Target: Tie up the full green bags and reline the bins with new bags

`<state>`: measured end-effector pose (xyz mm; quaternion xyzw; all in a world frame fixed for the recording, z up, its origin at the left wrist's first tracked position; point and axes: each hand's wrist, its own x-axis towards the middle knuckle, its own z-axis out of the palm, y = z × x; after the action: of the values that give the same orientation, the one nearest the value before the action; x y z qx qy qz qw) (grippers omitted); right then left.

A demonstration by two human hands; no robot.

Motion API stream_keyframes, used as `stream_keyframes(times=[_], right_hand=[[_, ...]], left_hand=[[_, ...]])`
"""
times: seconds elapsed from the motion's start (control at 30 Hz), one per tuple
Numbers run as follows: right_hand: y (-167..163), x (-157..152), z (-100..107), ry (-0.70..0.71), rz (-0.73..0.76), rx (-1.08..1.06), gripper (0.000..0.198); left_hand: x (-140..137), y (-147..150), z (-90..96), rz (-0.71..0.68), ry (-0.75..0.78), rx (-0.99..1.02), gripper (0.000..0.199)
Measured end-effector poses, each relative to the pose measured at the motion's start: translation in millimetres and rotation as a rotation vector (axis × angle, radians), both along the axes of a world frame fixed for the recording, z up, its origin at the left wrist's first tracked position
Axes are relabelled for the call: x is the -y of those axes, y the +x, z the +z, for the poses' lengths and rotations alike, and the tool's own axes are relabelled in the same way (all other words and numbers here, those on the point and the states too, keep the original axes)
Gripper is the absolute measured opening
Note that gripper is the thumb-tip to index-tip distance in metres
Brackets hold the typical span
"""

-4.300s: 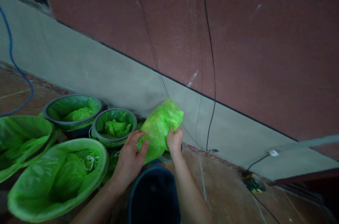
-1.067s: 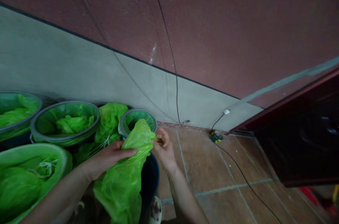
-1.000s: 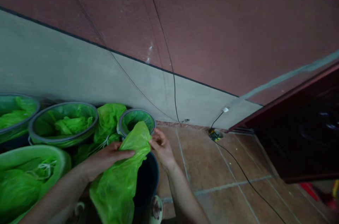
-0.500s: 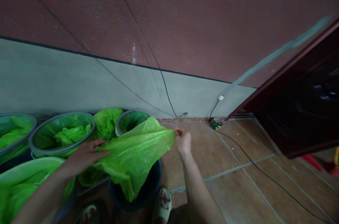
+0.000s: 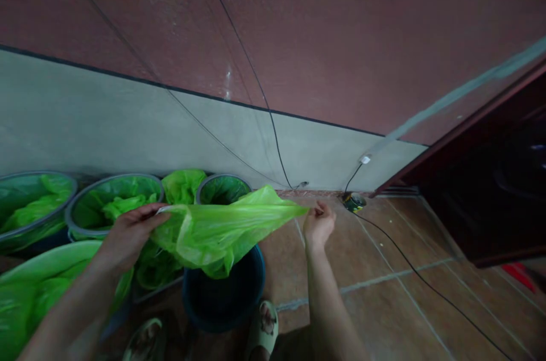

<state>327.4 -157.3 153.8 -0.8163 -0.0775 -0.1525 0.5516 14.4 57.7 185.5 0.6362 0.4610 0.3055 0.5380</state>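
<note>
A thin green plastic bag (image 5: 226,230) is stretched sideways between my two hands. My left hand (image 5: 139,227) pinches its left end, where a small white edge shows at the fingers. At the other end, my right hand (image 5: 319,223) grips a gathered corner. Below the bag stands a dark blue bucket (image 5: 224,304), with no liner showing inside it; the bag partly covers its far rim. Both hands are above the bucket's height, one to each side of it.
Several bins with green liners, among them a grey-rimmed bin (image 5: 115,179) and a pale green one (image 5: 55,258), crowd the left along the wall. A black cable (image 5: 426,287) crosses the tiled floor from a small dark can (image 5: 354,202). A dark door (image 5: 490,179) stands at right.
My hands have moved further apart, the right one rightward, and the bag is pulled tauter. Its hanging lower part has risen, so more of the blue bucket shows. The view has shifted slightly.
</note>
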Motion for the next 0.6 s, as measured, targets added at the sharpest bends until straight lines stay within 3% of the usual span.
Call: stream_keyframes(times=[0.03, 0.1, 0.17, 0.23, 0.3, 0.37, 0.5, 0.6], right_hand=[[-17.6, -5.5, 6.5, 0.033, 0.047, 0.047, 0.033], [-65.0, -18.7, 17.3, 0.100, 0.350, 0.060, 0.031], [-117.5, -31.9, 21.7, 0.076, 0.710, 0.005, 0.030], [-159.0, -43.9, 18.5, -0.007, 0.912, -0.030, 0.044], [-179.6, -54.6, 9.6, -0.037, 0.910, -0.099, 0.056], [-179.3, -63.7, -0.8, -0.040, 0.862, -0.170, 0.052], [-146.2, -69.5, -10.3, -0.053, 0.742, -0.144, 0.027], [-120.5, -61.8, -4.0, -0.090, 0.620, 0.012, 0.026]], left_hand=[[1.5, 3.6, -2.0, 0.010, -0.068, 0.051, 0.031], [7.1, 13.2, -5.4, 0.010, -0.127, 0.114, 0.030], [16.2, 24.2, -7.6, 0.008, -0.028, 0.077, 0.028], [27.7, 34.6, -8.9, -0.020, 0.094, 0.009, 0.029], [39.6, 42.5, -9.8, -0.078, 0.197, -0.039, 0.028], [48.3, 47.1, -11.0, -0.161, 0.312, -0.069, 0.025], [47.3, 45.3, -14.2, -0.253, 0.553, -0.126, 0.021], [35.1, 37.3, -16.2, -0.242, 0.629, -0.171, 0.021]])
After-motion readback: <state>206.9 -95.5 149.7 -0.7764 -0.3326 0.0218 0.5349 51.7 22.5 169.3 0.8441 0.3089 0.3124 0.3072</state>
